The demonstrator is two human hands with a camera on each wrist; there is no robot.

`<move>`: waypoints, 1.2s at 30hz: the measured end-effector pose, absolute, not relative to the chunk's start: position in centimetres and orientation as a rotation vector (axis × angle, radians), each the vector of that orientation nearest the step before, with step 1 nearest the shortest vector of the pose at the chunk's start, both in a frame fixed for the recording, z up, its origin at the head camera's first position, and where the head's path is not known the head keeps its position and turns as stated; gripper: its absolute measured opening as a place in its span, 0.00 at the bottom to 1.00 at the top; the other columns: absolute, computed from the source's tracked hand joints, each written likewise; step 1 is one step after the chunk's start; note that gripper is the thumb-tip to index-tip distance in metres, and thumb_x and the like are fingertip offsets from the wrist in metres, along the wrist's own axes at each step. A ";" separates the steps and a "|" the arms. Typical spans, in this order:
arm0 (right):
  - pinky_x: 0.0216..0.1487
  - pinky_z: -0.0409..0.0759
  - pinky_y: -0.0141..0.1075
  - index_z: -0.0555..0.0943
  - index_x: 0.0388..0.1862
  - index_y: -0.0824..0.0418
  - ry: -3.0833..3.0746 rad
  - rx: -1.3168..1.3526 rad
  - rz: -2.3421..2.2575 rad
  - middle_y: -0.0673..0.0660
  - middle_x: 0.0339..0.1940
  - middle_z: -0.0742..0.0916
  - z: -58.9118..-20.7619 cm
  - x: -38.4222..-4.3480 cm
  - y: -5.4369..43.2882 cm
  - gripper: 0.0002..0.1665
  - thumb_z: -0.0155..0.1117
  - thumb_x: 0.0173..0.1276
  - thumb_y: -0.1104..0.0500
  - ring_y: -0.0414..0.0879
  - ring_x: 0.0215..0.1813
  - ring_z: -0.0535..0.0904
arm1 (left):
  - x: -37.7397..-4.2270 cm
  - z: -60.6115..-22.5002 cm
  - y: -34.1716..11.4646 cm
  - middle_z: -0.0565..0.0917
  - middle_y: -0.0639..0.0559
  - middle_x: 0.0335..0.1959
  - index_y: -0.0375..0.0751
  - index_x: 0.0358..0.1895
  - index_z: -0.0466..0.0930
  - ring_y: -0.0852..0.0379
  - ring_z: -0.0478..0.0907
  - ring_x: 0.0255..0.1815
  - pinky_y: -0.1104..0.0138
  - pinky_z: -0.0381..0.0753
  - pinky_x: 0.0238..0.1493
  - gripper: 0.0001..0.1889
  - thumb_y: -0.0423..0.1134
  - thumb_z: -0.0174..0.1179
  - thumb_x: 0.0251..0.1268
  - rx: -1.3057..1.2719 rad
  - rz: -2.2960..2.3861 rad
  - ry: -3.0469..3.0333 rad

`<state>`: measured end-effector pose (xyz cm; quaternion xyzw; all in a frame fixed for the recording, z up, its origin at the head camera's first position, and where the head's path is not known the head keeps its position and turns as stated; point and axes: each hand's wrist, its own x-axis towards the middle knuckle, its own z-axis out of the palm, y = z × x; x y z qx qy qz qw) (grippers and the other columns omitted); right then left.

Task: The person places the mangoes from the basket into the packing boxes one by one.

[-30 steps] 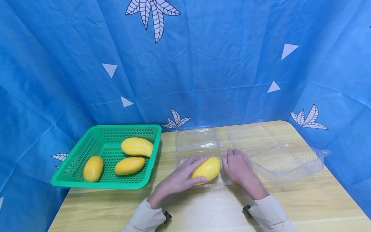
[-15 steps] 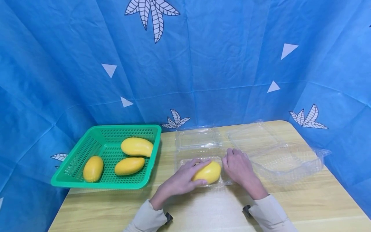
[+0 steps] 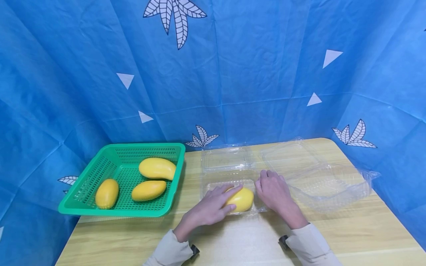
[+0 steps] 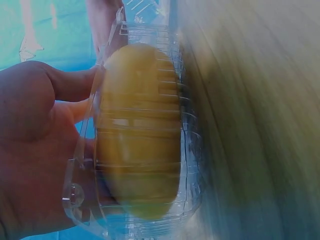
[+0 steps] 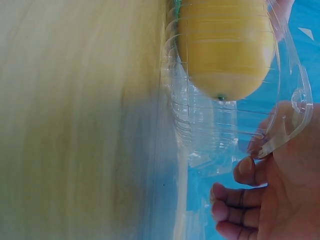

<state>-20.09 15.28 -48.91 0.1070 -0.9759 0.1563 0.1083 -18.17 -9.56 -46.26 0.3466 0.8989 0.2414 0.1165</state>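
Observation:
A yellow mango point(image 3: 243, 200) lies in the front part of an open clear plastic clamshell container point(image 3: 227, 159), whose lid is laid back toward the blue cloth. My left hand point(image 3: 212, 205) holds the mango from the left, thumb in front and fingers over its top. Through the ribbed wall in the left wrist view the mango point(image 4: 142, 135) shows inside, and the thumb reaches over the rim. My right hand point(image 3: 274, 190) pinches the container's right rim point(image 5: 303, 117) between thumb and index finger, its other fingers loosely bent.
At the left stands a green plastic basket point(image 3: 116, 211) with several yellow mangoes point(image 3: 148, 190) in it. Another clear container point(image 3: 332, 184), lid back, sits at the right of the wooden table point(image 3: 246, 244). A blue cloth point(image 3: 253, 74) hangs close behind.
My left hand has lowered the mango slightly and shifted it right, toward the container's front right. The right hand stays at the rim.

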 end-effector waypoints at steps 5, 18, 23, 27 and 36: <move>0.33 0.72 0.43 0.71 0.30 0.60 -2.886 0.326 0.486 0.54 0.24 0.72 -48.8 -20.2 15.4 0.13 0.51 0.77 0.58 0.48 0.29 0.68 | -18.2 -46.3 -9.5 0.68 0.46 0.73 0.58 0.82 0.58 0.46 0.69 0.68 0.42 0.68 0.67 0.33 0.46 0.56 0.78 1.009 0.733 2.637; 0.46 0.78 0.51 0.73 0.32 0.58 -2.906 0.358 0.726 0.53 0.27 0.75 -48.5 -20.2 15.9 0.12 0.48 0.78 0.59 0.50 0.34 0.72 | -18.3 -46.4 -9.8 0.68 0.49 0.71 0.57 0.82 0.57 0.50 0.69 0.66 0.46 0.71 0.65 0.33 0.46 0.54 0.78 0.974 0.749 2.599; 0.44 0.78 0.50 0.74 0.32 0.58 -2.897 0.388 0.711 0.52 0.26 0.74 -48.5 -20.3 16.1 0.12 0.49 0.78 0.61 0.48 0.32 0.70 | -18.3 -46.4 -9.8 0.68 0.49 0.71 0.56 0.82 0.56 0.49 0.68 0.67 0.46 0.71 0.66 0.33 0.46 0.54 0.79 0.984 0.719 2.602; 0.44 0.78 0.51 0.74 0.33 0.59 -2.892 0.404 0.653 0.53 0.26 0.74 -48.5 -20.3 16.1 0.11 0.50 0.78 0.60 0.48 0.32 0.70 | -18.4 -46.3 -9.7 0.67 0.48 0.72 0.56 0.82 0.56 0.48 0.68 0.68 0.45 0.70 0.67 0.33 0.47 0.53 0.79 0.983 0.724 2.596; 0.43 0.78 0.50 0.74 0.32 0.60 -2.874 0.406 0.591 0.53 0.25 0.74 -48.7 -20.4 16.0 0.11 0.51 0.77 0.60 0.49 0.31 0.70 | -18.4 -46.3 -9.9 0.65 0.50 0.77 0.56 0.83 0.54 0.48 0.66 0.73 0.43 0.66 0.71 0.34 0.48 0.54 0.79 0.996 0.749 2.589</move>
